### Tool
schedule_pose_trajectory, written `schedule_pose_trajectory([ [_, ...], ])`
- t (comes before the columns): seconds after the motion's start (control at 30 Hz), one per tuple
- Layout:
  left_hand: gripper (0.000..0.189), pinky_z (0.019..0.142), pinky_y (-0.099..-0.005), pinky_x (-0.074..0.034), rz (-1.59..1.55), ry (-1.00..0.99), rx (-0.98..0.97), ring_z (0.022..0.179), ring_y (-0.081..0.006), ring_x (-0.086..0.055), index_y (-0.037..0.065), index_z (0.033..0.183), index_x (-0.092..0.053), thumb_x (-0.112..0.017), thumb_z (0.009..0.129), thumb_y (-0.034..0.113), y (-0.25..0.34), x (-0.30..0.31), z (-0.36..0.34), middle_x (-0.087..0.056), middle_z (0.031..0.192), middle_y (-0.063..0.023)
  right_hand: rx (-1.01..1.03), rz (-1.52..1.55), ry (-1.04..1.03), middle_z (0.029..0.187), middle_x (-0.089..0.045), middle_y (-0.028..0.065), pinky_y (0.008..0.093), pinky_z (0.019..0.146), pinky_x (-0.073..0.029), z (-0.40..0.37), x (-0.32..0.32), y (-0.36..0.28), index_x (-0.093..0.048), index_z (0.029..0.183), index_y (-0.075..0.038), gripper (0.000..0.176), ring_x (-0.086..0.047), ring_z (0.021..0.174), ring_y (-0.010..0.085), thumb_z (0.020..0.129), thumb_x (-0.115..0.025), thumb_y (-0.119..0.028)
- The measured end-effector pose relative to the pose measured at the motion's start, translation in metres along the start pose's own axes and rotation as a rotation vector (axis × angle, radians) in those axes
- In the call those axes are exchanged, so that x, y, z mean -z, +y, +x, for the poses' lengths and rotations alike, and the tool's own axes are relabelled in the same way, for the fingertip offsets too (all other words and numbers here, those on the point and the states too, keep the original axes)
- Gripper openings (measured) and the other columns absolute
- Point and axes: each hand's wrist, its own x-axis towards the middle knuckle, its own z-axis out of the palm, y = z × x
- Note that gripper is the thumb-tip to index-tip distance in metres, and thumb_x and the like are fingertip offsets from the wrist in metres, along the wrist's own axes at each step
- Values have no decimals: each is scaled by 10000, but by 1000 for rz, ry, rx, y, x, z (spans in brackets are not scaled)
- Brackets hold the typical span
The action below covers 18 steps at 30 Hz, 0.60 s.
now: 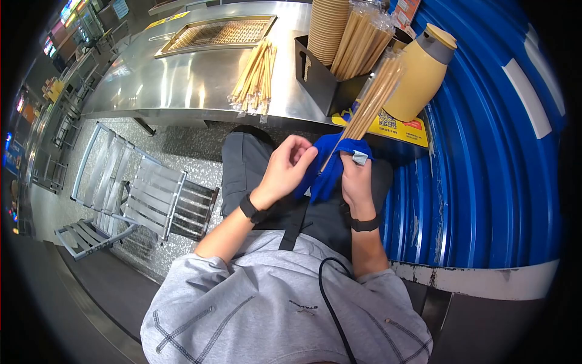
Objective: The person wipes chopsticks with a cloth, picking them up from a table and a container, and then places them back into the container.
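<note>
My left hand (287, 170) is raised beside the cloth, its fingers loosely curled with a gap to the thumb and nothing visible in them. My right hand (357, 180) grips a blue cloth (329, 176) that has a small pale tag (360, 158). A bundle of wrapped chopsticks (376, 94) slants up from the cloth, and the lower end of one sticks out between my hands. How the cloth and my hidden fingers hold the bundle is unclear.
A steel counter (163, 79) bears a mesh tray (218, 36), loose chopsticks (257, 76), and a black holder (321, 88) with stacked cups (327, 30) and more chopsticks (361, 45). A yellow jug (418, 79) stands by the blue wall (485, 151). Folding chairs (136, 188) are left.
</note>
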Motion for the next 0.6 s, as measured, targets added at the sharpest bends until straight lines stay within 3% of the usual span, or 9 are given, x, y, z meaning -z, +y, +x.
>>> schedule_pose_trajectory([
  [0.07,208,592,-211,-390,298,175,-242,684,-53,-459,10,992,-572,-674,840,106,0,-1,-11,-555,806,-5,-23,58,23,1024,-620,46,279,867,-455,-2,0,4,-592,1057,-25,154,-585,953,133,923,-517,-10],
  [0.17,226,574,-208,-397,51,-1,-15,643,-53,-465,0,1013,-564,-670,843,105,18,-8,-21,-552,772,1,-91,301,21,1070,-604,67,319,901,-457,0,-4,8,-557,1112,-20,185,-581,996,163,952,-466,-45],
  [0.2,248,566,-206,-405,82,9,-103,623,-50,-470,-1,1044,-553,-658,856,122,14,-11,-19,-549,749,5,-118,320,-45,1120,-585,83,353,933,-451,0,-5,5,-519,1164,-17,224,-571,1043,188,976,-420,-89],
  [0.3,269,574,-212,-417,-2,-99,-61,635,-53,-485,5,1084,-534,-632,879,149,17,-12,-15,-552,745,0,-134,399,-31,1075,-609,61,298,903,-441,-7,-20,-5,-579,1096,-11,191,-573,1005,146,958,-452,-49],
  [0.33,275,591,-224,-419,-7,-217,20,653,-63,-475,12,1114,-516,-588,915,188,22,-8,-13,-547,748,-9,-204,416,-6,1113,-594,59,301,931,-426,-9,-15,3,-566,1122,-23,203,-555,1040,145,953,-455,-41],
  [0.43,269,630,-235,-420,-34,-295,79,695,-69,-460,15,1120,-506,-532,952,223,21,-6,-6,-538,761,-18,-212,409,4,1127,-585,56,301,944,-418,-16,-15,17,-555,1143,-35,216,-550,1052,148,948,-462,-40],
  [0.47,252,660,-240,-414,-59,-292,65,726,-69,-439,21,1092,-512,-477,984,247,15,-6,-5,-517,760,-21,-211,416,-17,1135,-583,55,305,959,-409,-17,-11,21,-552,1153,-44,224,-547,1062,150,944,-471,-40],
  [0.6,261,662,-244,-412,-147,-275,16,730,-68,-433,7,1032,-531,-455,997,254,8,-3,-5,-502,769,10,-235,485,-58,1172,-573,57,329,1001,-379,-19,-5,23,-536,1190,-51,250,-522,1119,162,949,-471,-68],
])
